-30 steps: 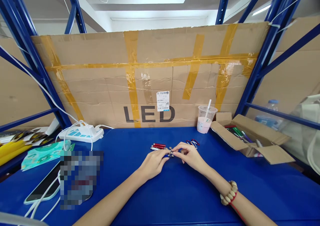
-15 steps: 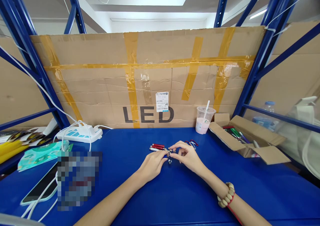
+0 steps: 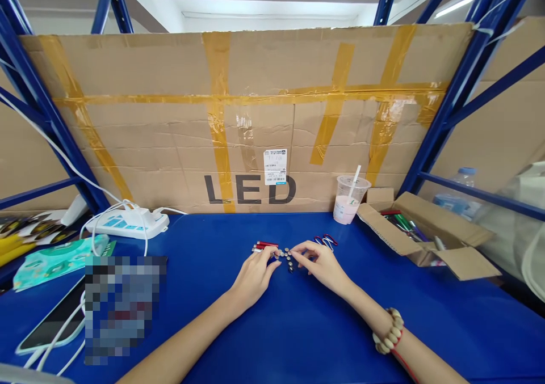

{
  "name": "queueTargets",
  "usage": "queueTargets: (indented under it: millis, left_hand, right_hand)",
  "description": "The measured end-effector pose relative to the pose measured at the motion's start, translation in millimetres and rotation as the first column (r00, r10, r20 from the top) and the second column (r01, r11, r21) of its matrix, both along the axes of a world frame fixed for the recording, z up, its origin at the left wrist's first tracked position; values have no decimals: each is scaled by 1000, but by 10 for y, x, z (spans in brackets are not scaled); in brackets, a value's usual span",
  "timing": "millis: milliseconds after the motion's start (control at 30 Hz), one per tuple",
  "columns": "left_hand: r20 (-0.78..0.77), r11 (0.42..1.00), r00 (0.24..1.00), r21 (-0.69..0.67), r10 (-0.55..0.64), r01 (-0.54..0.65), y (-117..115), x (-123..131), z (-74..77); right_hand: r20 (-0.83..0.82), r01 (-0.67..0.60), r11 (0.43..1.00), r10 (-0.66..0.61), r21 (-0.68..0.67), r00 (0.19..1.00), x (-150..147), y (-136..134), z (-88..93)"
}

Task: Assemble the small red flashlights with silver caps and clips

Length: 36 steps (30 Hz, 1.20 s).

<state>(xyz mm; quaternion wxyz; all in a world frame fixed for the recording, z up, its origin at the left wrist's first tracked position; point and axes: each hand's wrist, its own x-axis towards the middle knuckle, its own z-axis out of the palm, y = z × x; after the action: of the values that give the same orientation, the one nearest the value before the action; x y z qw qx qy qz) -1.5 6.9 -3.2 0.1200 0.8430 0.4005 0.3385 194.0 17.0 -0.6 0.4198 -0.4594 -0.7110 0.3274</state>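
Several small round greyish discs (image 3: 283, 254) lie close together on the blue tabletop between my two hands; their exact kind is too small to tell. My left hand (image 3: 254, 271) rests beside them, fingertips at the left edge of the group, thumb and forefinger apart. From the other side, my right hand (image 3: 318, 264) brings thumb and forefinger close together at the discs; whatever is between those tips is too small to make out. Red and white slim sticks (image 3: 264, 246) lie just behind my left fingers. Red-handled scissors (image 3: 327, 240) lie behind my right hand.
A lidless plastic cup (image 3: 346, 201) with pink drink and straw stands at the back. To its right is an open cardboard box (image 3: 419, 242) of pens. On the left are a power strip (image 3: 128, 223), a teal packet (image 3: 57, 262), a phone (image 3: 51, 321) and white cables.
My left thumb and fingers have drawn back leftward, showing more of the discs. The right hand's thumb and forefinger have come closer together. The view has tilted slightly down.
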Motion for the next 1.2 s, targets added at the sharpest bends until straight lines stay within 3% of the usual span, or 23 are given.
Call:
queueTargets:
  millis: [167, 300, 567, 700, 867, 1033, 1200]
  left_hand:
    - [138, 991, 988, 128, -63, 46, 22, -16, -61]
    - [163, 987, 981, 137, -101, 79, 25, -18, -73]
    - [238, 983, 963, 161, -131, 93, -4, 10, -42]
    - [267, 972, 949, 206, -169, 115, -26, 3, -50]
    - [130, 966, 981, 233, -143, 110, -33, -17, -35]
    - [-5, 961, 989, 234, -149, 147, -66, -1, 20]
    - [-49, 961, 981, 194, -189, 195, -83, 5, 23]
  right_hand:
    - [227, -88, 995, 78, 36, 971, 26, -50, 39]
    - [371, -93, 996, 80, 16, 925, -7, -130, 113]
    - [477, -61, 998, 47, 15, 878, 4, -172, 173]
    - [439, -72, 997, 66, -3, 896, -12, -175, 182]
    - [291, -119, 993, 116, -6, 950, -18, -165, 174]
    - [261, -101, 993, 80, 68, 962, 21, -119, 140]
    - [161, -116, 990, 102, 82, 982, -18, -117, 117]
